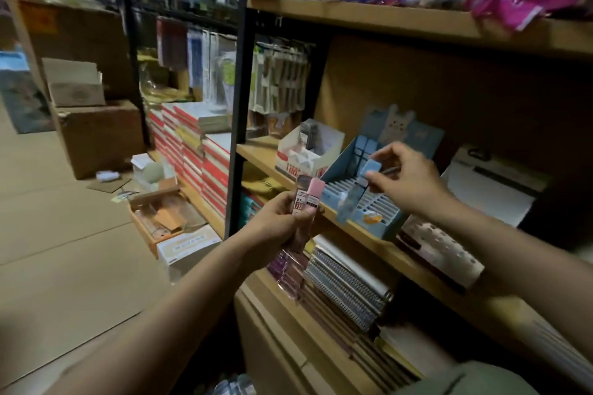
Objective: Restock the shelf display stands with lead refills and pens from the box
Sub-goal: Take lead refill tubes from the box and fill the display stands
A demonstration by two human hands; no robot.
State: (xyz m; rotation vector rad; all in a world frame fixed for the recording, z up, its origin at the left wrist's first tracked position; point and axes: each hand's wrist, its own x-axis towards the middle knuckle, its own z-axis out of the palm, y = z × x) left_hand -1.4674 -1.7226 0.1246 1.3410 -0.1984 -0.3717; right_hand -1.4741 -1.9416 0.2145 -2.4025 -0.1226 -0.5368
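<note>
A blue slotted display stand (pixel 362 218) sits on the middle wooden shelf (pixel 401 253), with a cat-shaped back card. My right hand (pixel 407 183) pinches a blue-capped lead refill case (pixel 359 189) by its top, just above the stand's slots. In front of the shelf edge, my left hand (pixel 282 221) grips a bunch of pink-capped lead refill cases (pixel 306 199), held upright. A white and red display box (pixel 308 154) with a few dark items stands left of the blue stand.
Spiral notebooks (pixel 346 285) lie stacked on the shelf below. Red-spined books (pixel 192 151) are piled on the left. Cardboard boxes (pixel 96 135) and open small boxes (pixel 163 215) stand on the floor. A white board (pixel 494 189) leans right of the stand.
</note>
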